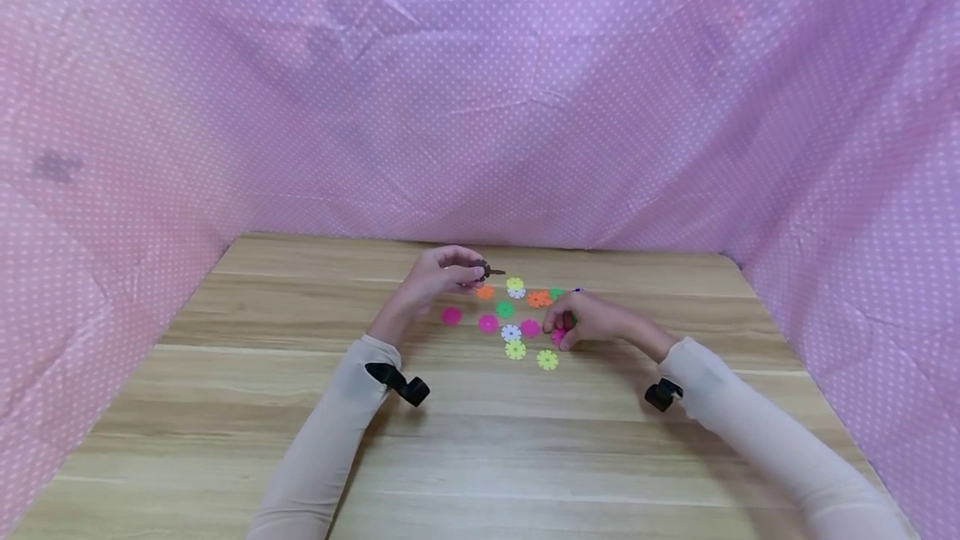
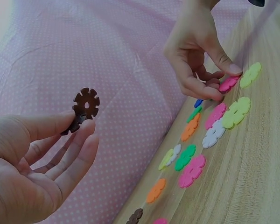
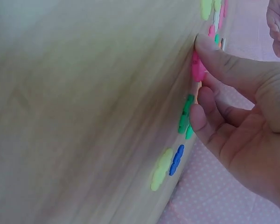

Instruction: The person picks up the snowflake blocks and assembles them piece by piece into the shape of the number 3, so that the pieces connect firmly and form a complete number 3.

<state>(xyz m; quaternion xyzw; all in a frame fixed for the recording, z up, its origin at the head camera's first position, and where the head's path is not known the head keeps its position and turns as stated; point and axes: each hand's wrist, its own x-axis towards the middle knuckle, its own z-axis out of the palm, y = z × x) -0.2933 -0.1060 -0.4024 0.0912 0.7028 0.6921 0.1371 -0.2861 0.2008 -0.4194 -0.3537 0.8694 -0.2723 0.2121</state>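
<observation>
My left hand [image 1: 442,275] pinches brown notched flower discs [image 2: 87,114] between thumb and fingertips, above the far part of the table. Two of these brown discs appear joined at an angle. Lower down on the right, my right hand [image 1: 596,319] is at the tabletop, its thumb and a finger on a pink notched disc [image 3: 198,69]. Part of that disc is hidden by the fingers. Just beside the curled fingers lies a green disc [image 3: 185,114]. A yellow disc [image 2: 250,74] rests near the right thumb.
Several loose discs lie between the hands on the wooden table [image 1: 480,457], including an orange disc [image 1: 538,298], a white disc [image 1: 511,332] and a pink disc [image 1: 452,316]. A blue disc [image 3: 176,160] lies beyond the right hand. Pink dotted cloth [image 1: 480,107] encloses the table's back and sides.
</observation>
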